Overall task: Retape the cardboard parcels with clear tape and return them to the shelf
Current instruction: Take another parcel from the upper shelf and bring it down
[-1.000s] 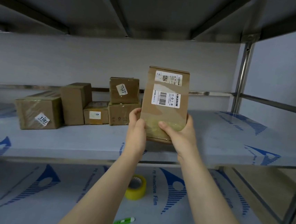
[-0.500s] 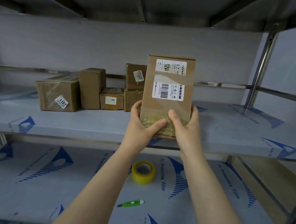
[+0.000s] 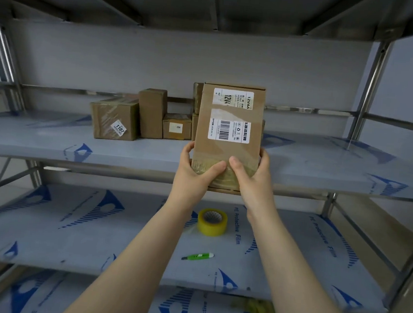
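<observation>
now | parcel [image 3: 228,133] higher | both hands [image 3: 194,170] gripping | nearer shelf [image 3: 50,146]

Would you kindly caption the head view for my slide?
Both hands, left and right, hold a taped parcel upright before the shelf.

Box [image 3: 228,135]: brown cardboard, white label with black barcode. Tape roll [image 3: 212,222] yellow; cutter [image 3: 197,256] green. Shelf film [image 3: 50,146] grey-blue, blue print.

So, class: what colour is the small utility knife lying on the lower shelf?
Bright green with a white end: utility knife, seen in the head view.
</observation>
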